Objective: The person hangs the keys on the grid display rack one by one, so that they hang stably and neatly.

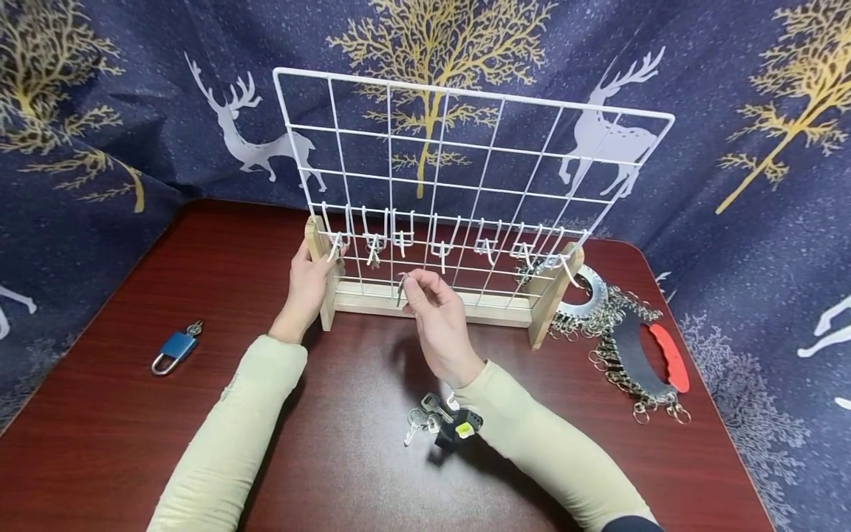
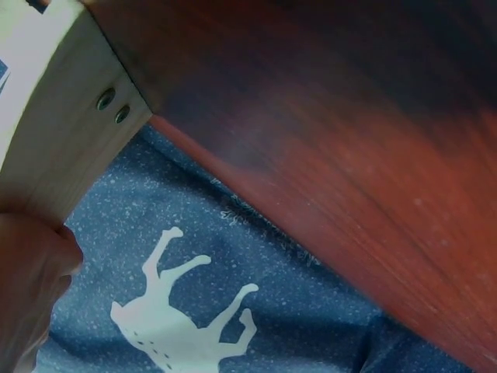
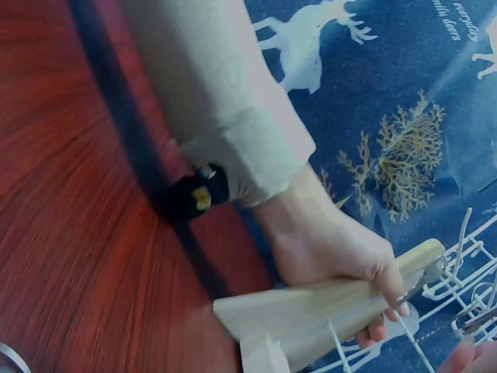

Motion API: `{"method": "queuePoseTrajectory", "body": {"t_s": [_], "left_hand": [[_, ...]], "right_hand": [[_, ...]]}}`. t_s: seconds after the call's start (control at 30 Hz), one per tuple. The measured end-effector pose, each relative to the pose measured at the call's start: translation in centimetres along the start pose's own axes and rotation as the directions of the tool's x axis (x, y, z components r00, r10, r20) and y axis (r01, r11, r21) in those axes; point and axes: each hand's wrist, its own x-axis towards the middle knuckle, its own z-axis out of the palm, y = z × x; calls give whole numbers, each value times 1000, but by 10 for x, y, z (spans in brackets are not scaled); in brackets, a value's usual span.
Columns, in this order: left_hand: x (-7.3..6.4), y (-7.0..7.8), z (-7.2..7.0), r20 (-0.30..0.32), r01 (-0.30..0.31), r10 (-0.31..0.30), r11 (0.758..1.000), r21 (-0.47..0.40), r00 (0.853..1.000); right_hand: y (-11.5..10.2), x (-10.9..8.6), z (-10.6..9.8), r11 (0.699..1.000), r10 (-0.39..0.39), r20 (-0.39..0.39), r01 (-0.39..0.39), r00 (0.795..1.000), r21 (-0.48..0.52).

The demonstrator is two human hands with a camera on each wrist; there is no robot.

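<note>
1. Head view: the right hand, in a pale beige sleeve [image 1: 442, 325], pinches a thin silver metal key-like piece [image 1: 400, 290] between thumb and forefinger, with almost no gap; the piece is too small to make out fully.
2. That piece points down from the fingertips, in front of a white wire grid rack [image 1: 468, 93] and below its third hook from the left; whether it touches the wire I cannot tell.
3. Left of the pinch, the left hand [image 1: 308, 287] has its fingers curled around the rack's pale wooden left upright [image 1: 327, 310]; the left wrist view shows two screw heads [image 2: 106, 99] in that wood.
4. Above the pinching fingers runs a row of white wire hooks [image 1: 442, 250]; small metal pieces hang from the second.
5. Below the right hand, near its sleeve, silver keys [image 1: 431, 403] lie on a glossy red-brown wooden table [image 1: 133, 428].
6. Left of the left hand lies a blue padlock with a silver shackle [image 1: 177, 345].
7. Right of both hands, beyond the right upright [image 1: 555, 299], lie a round grey metal holder strung with rings [image 1: 595, 299] and a dark curved one with a red handle [image 1: 670, 358].
</note>
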Motion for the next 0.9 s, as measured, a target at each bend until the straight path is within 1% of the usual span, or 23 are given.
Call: {"method": "queuePoseTrajectory", "body": {"t_s": [0.1,0.4,0.6,0.8,0.9], "left_hand": [[0,-1,0,-1,-4,4,1000,10,1000],[-1,0,0,-3,-1,1,1000,16,1000],[-1,0,1,-12,-5,6,1000,20,1000],[0,0,1,-23,-10,11,999,32,1000],[-1,0,1,-28,-6,6,1000,22,1000]], "right_hand": [[-1,1,3,999,12,-11,-12,1000,49],[-7,5,11,990,73,-69,-64,995,122],[-9,6,14,987,89,-82,-77,993,140],[-9,10,13,989,78,-94,-65,993,131],[-10,11,14,989,78,-96,-65,992,133]]}}
